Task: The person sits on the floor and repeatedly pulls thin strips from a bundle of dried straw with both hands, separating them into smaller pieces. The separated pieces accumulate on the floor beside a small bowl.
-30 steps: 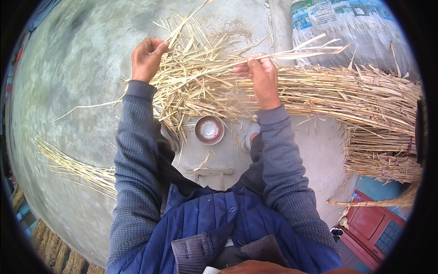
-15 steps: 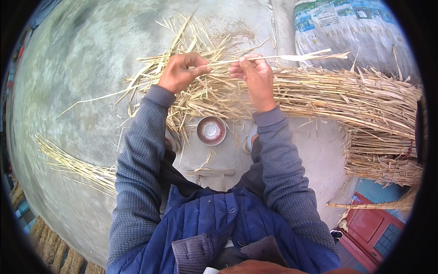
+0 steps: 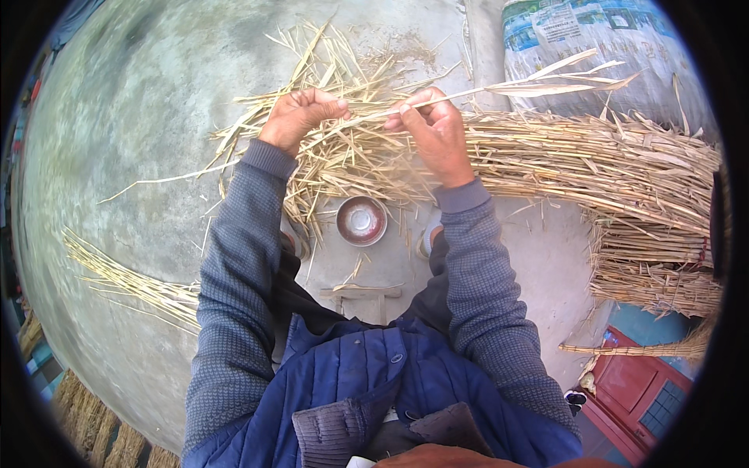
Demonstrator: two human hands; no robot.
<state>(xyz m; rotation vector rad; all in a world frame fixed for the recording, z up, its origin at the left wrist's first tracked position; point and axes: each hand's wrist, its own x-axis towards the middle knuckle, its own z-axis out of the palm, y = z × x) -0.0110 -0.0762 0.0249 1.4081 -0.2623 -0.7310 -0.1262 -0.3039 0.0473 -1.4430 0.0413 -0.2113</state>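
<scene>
While left hand [image 3: 300, 117] and right hand [image 3: 434, 125] pinch one dry stalk [image 3: 499, 84], brittle straw pile [image 3: 593, 168] beneath.

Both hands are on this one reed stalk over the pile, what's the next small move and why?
Probably slide the left hand leftward along the stalk while the right hand pinches it: loose leaves cling to the stalk's far end, and stripped husks already litter the ground.

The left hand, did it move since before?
Yes. The left hand moved right, toward the right hand, ending more nearly above the small round bowl on the ground.
</scene>
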